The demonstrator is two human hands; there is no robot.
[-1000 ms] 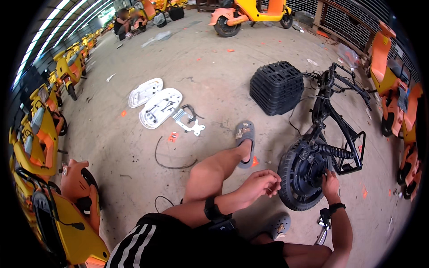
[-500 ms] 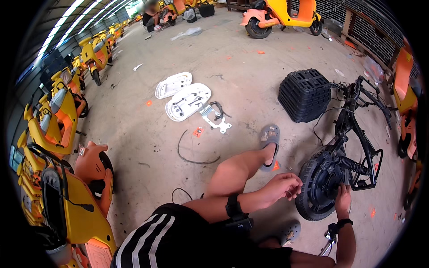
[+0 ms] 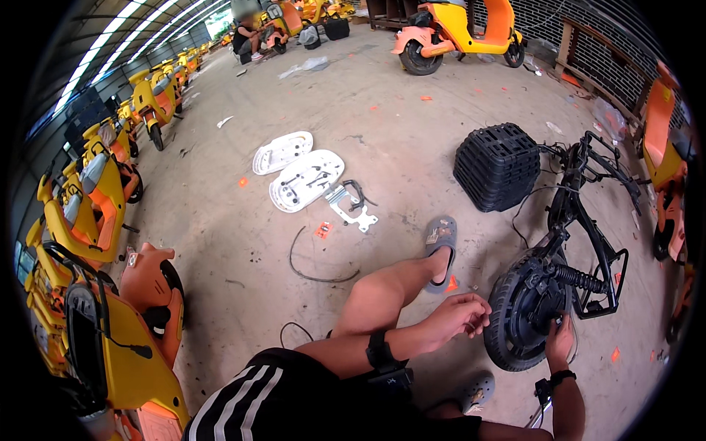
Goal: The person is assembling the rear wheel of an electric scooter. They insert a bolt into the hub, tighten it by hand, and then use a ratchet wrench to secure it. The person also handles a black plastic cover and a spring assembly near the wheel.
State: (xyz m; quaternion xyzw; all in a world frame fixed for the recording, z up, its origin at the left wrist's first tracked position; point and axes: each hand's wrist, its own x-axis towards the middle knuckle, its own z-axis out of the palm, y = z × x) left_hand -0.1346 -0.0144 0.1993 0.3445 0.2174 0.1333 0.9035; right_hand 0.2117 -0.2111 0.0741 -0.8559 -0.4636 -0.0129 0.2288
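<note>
A black tyre on a hub-motor wheel faces me on the right, fixed to a stripped black scooter frame. Close to the tyre's left edge, my left hand hovers apart from it with bent fingers drawn together; anything between them is too small to make out. My right hand is at the hub's right side by the axle, fingers closed on something small that I cannot make out. A black coil shock absorber runs just above that hand. A thin cable hangs beside the hub.
A black basket stands beyond the wheel. White plastic covers, a metal bracket and a loose black cable lie on the concrete. Yellow-orange scooters line the left; another scooter stands far ahead. A person sits far back.
My right hand has shifted slightly left and down along the hub, its fingers still closed. My left hand stays beside the tyre. The view has tilted a little.
</note>
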